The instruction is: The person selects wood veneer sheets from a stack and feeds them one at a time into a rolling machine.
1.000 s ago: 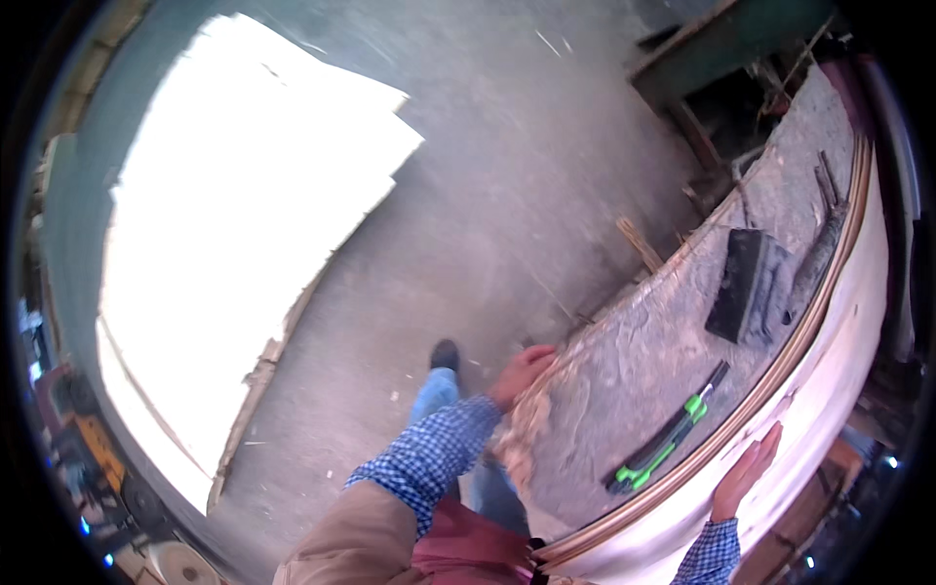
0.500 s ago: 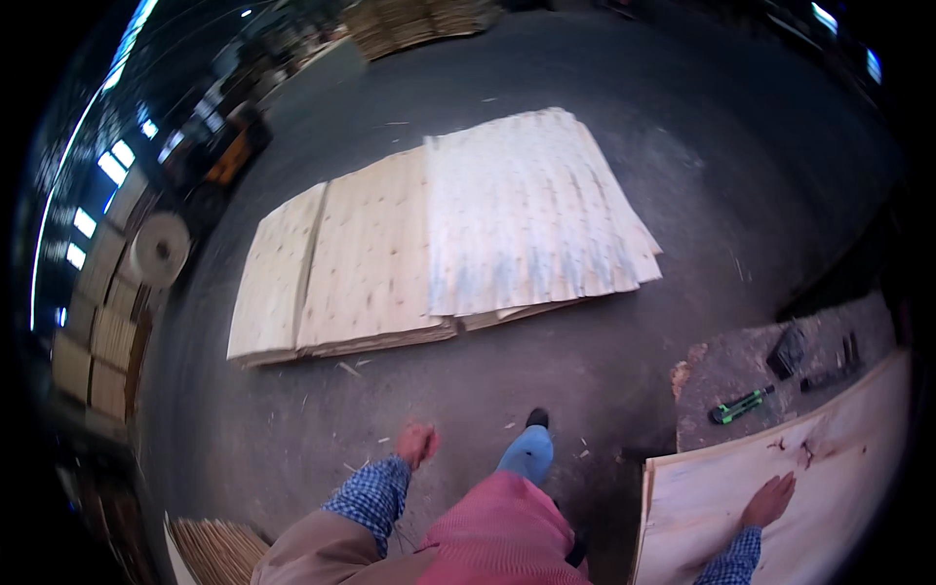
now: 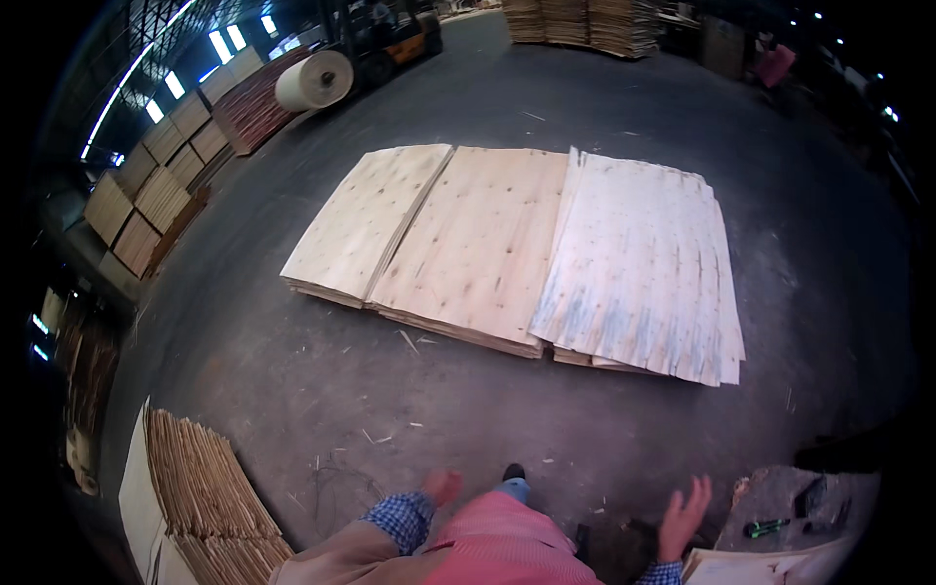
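Three low stacks of thin wood veneer sheets (image 3: 517,249) are seen in the head view, laid side by side on the grey concrete floor (image 3: 292,370), near its middle. The two left stacks are pale yellow with fine grain and small knots; the right stack (image 3: 639,273) is whiter, with bluish-grey stains, and its edges are wavy and uneven. Small splinters are scattered on the floor in front of them.

Two bare hands are shown at the lower edge, and nothing is held in either. The left hand (image 3: 444,485) is loosely curled, at the end of a blue checked sleeve (image 3: 400,517). The right hand (image 3: 682,517) is raised with the fingers spread apart, just beside a grey worktable (image 3: 780,492) at the lower right corner. One green-handled tool (image 3: 767,527) is lying on that table, and a pale sheet (image 3: 751,565) is seen at its near edge.

One bundle of narrow brown ribbed strips (image 3: 205,487) is stacked at the lower left. One big roll of pale material (image 3: 314,80) is placed far back, beside several stacks of boards (image 3: 156,190).
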